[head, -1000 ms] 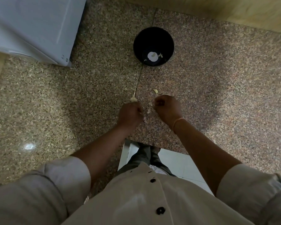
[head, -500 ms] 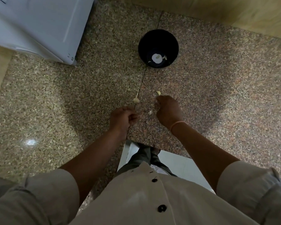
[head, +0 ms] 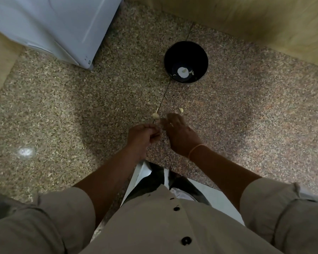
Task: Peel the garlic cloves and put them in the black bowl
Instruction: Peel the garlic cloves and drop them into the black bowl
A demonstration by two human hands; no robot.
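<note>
A single wide-angle view from the person's head looks steeply down and forward over the speckled stone desk (head: 246,125). The shirt front (head: 154,226) fills the near edge, and the left hand (head: 141,136) and right hand (head: 180,136) sit close at centre. The black bowl (head: 185,52) lies farther off, near the wooden wall (head: 246,19).

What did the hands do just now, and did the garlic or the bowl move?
The left hand drew back toward the body; the right hand uncurled its fisted fingers and reached leftwards, blurred. What either holds is unclear. Both pale garlic cloves on the speckled stone counter and the round black bowl stayed put.
</note>
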